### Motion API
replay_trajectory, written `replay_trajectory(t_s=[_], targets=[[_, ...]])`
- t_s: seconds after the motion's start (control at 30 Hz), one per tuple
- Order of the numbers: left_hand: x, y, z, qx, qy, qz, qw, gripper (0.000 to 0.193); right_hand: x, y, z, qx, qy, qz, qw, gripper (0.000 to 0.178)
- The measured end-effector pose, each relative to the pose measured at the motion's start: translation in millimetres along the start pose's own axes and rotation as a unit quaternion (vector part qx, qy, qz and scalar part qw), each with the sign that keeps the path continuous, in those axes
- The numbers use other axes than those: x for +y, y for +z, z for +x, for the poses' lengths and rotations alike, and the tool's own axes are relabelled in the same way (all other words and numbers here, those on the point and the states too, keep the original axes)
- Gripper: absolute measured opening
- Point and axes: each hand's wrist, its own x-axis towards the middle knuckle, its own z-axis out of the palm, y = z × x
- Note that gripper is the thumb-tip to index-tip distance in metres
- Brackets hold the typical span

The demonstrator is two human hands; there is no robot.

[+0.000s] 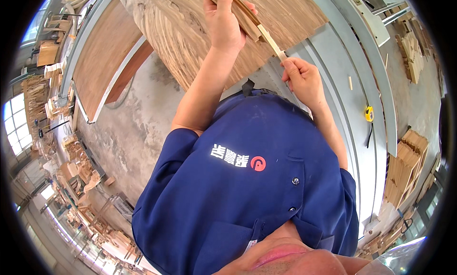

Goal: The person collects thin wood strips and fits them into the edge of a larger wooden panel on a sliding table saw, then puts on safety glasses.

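My left hand is wrapped around a narrow brown wooden piece above a large grained wood panel. My right hand pinches the near end of a thin pale wood strip between thumb and fingers. The strip's far end meets the end of the brown piece; whether it sits in a groove or lies alongside, I cannot tell. The far end of the brown piece runs out of view at the top.
A grey metal machine bed with long rails lies to the right. On it are a yellow tape measure and a small pale wood offcut. Stacked wooden pieces stand beyond. A brown board in a metal-edged frame is at left.
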Motion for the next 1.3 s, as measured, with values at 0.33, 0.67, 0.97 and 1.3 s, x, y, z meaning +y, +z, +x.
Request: replay_trajectory(t_s=[0.33,0.67,0.97,1.3], targets=[[-18,-2,-29,-0.083,-0.106,0.048,0.99,0.026,21,-37,3,-0.03,0.018,0.034,0.999,0.025],[-31,5,-54,-0.083,-0.229,-0.009,0.97,0.026,32,-50,8,0.002,-0.049,-0.021,0.999,0.037],[-46,-9,-58,-0.107,-0.225,0.008,0.968,0.038,18,-59,12,-0.038,0.03,-0.025,0.999,0.034],[-45,-13,-46,-0.127,-0.214,-0.013,0.969,0.045,30,-55,12,0.027,-0.056,-0.025,0.998,0.025]])
